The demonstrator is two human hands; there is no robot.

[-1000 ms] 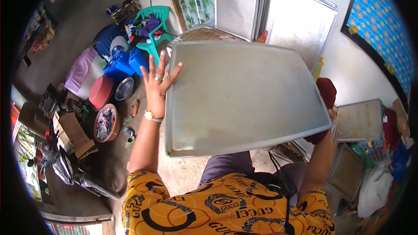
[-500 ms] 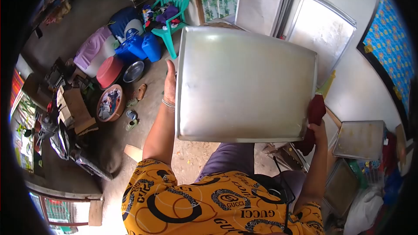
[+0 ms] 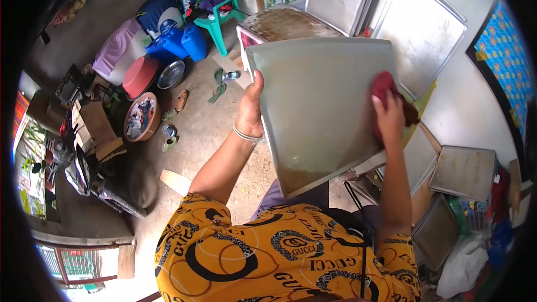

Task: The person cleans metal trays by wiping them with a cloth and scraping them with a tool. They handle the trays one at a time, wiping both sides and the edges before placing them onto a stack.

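Observation:
A large metal tray is held up in front of my body, tilted, its flat face toward me. My left hand grips its left edge, thumb over the rim, with a bracelet at the wrist. On the right part of the tray my right hand presses a dark red cloth, its fingers wrapped round the cloth. Behind the tray's top edge is a table with a stained brown top.
More metal trays lean on the wall and lie at the right. A green chair with clothes, blue jugs, a laundry basin, slippers and a motorcycle are at the left.
The tray has turned and tilted, uncovering the stained tabletop behind it. My right hand and the red cloth have moved from the tray's right edge onto its face. My left hand has shifted right and down.

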